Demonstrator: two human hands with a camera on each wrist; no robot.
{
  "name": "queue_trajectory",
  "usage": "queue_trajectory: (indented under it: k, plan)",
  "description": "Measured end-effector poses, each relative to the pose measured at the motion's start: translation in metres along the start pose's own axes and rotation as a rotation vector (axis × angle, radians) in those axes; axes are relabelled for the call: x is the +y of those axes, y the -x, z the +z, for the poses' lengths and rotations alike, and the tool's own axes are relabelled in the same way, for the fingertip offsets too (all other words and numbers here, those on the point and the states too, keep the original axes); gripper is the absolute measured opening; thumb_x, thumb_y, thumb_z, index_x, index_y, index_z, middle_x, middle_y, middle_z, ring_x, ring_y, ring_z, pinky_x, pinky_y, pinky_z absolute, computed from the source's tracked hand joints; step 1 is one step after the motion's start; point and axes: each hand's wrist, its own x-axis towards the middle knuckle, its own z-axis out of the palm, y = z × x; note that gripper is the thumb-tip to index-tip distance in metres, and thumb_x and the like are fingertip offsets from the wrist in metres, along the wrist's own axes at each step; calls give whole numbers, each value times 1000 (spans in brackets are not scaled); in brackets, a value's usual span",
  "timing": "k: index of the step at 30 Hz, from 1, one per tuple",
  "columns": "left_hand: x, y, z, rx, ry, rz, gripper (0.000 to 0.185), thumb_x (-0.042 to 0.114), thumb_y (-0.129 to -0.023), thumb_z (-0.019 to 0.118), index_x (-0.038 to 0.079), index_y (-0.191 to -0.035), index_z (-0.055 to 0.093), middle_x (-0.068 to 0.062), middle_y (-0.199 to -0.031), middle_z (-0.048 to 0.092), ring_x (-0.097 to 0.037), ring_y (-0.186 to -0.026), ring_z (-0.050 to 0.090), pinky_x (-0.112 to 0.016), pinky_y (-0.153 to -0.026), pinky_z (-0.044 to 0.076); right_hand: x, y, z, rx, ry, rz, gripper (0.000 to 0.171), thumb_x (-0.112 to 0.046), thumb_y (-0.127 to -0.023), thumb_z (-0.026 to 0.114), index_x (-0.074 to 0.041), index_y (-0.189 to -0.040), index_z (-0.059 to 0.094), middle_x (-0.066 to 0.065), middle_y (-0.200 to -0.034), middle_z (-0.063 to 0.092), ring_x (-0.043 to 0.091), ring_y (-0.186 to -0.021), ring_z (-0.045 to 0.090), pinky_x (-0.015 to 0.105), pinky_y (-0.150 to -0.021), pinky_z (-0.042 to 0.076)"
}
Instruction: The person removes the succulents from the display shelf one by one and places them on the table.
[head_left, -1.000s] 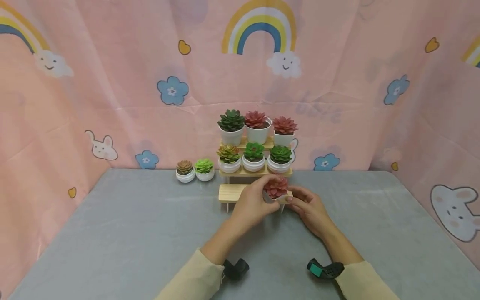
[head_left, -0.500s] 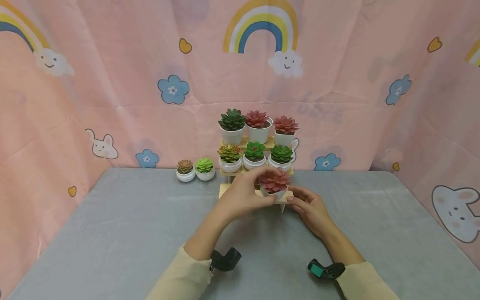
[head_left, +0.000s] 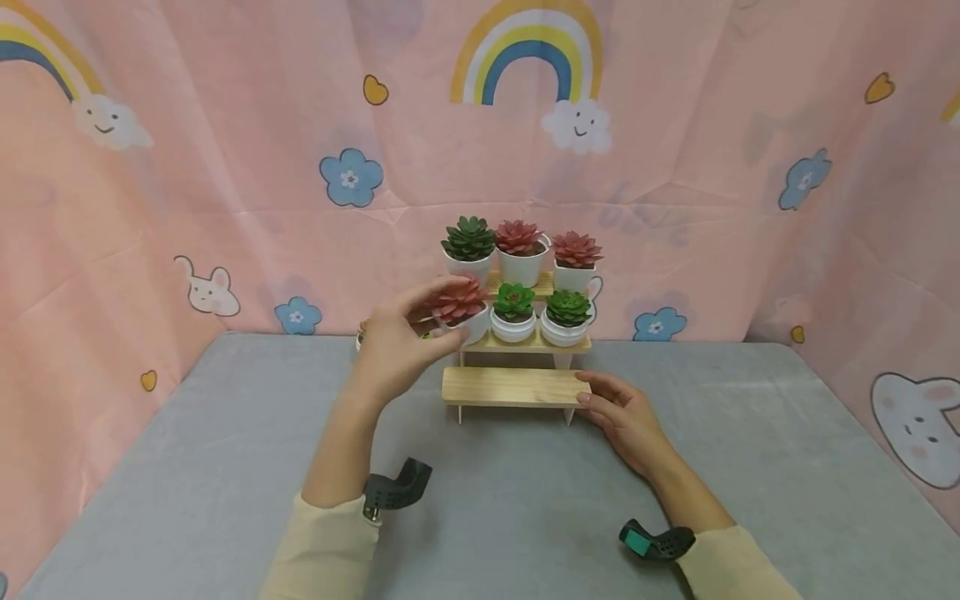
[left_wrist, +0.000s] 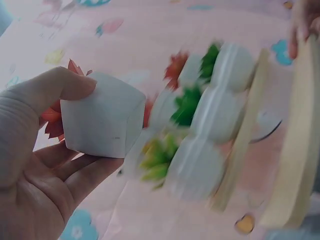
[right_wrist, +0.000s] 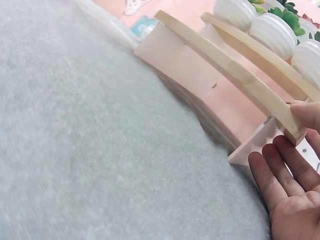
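Note:
In the head view my left hand (head_left: 392, 343) holds a potted red succulent (head_left: 461, 302) up in front of the left end of the middle shelf. The left wrist view shows my thumb and fingers round its square white pot (left_wrist: 102, 117). At the right end of the bare lowest shelf (head_left: 513, 387) of a tiered wooden plant stand, my right hand (head_left: 628, 423) pinches the board. The right wrist view has the thumb above the board's end (right_wrist: 292, 122) and the fingers below it. Two green succulents (head_left: 514, 303) stand on the middle shelf; a yellow-green one (left_wrist: 160, 155) beside them is hidden in the head view.
On the top shelf stand a dark green succulent (head_left: 469, 240) and two red ones (head_left: 519, 239). Left of the stand, small pots are mostly covered by my left hand. The stand rests on a grey-covered table (head_left: 225, 467) against a pink patterned curtain (head_left: 262, 183).
My left hand has lifted the red succulent off the right part of the lowest shelf and carried it left and up. My right hand has stayed at the shelf's right end.

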Motion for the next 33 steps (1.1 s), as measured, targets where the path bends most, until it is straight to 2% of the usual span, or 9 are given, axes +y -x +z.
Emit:
queue_trajectory:
  k: [3,10,14,19,22,27,30,33]
  plan:
    - [-3,0,-16,72,-8,5,50,3,-86,75,20,-132,67,-2,-125,72,-14,-113,70,-30,-101,56,0,0,0,0,4,2,47,-13,-100,63,8,-140,49,-5,-124,57,2,-111,61,18,-91,56]
    - [-17,-3,-46,165,77,41,51,-6,-87,70,11,-135,64,-7,-136,67,-12,-116,70,-24,-102,54,-4,1,0,4,10,17,51,-14,-100,63,10,-142,45,1,-130,53,1,-111,61,17,-92,55]
    - [-29,-3,-58,247,16,2,50,-3,-88,69,11,-135,64,-8,-132,69,-5,-110,70,-23,-103,53,-4,1,-1,2,20,16,51,-14,-101,62,9,-142,45,-1,-129,54,1,-112,61,17,-92,55]
    - [-54,-4,-71,345,21,-43,48,-8,-88,67,7,-133,65,-13,-130,70,0,-105,68,-19,-99,54,-4,1,0,1,32,25,53,-16,-100,63,9,-143,45,0,-130,54,1,-112,61,17,-92,55]
    - [-69,-5,-75,364,16,-71,47,-8,-88,67,6,-133,65,-15,-130,70,1,-103,69,-17,-97,54,-3,1,0,7,32,32,53,-16,-100,64,8,-143,46,0,-131,53,1,-112,61,17,-92,55]
    - [-91,-3,-83,362,-71,-137,47,-4,-88,70,7,-134,64,-11,-129,70,0,-103,68,-15,-97,53,-2,0,-1,10,26,39,49,-17,-99,65,4,-141,50,-1,-132,53,1,-114,60,17,-93,55]
    - [-104,-1,-87,393,-82,-158,47,-5,-87,71,6,-133,65,-12,-129,71,1,-102,68,-14,-96,52,-1,0,-1,8,24,39,47,-18,-99,65,1,-140,52,0,-134,53,1,-115,60,17,-93,55]
    - [-115,0,-88,419,-54,-175,47,-8,-86,72,4,-131,65,-14,-130,70,4,-99,67,-14,-95,53,-2,1,0,13,25,43,47,-17,-99,65,2,-140,51,0,-135,53,1,-114,59,17,-93,55]
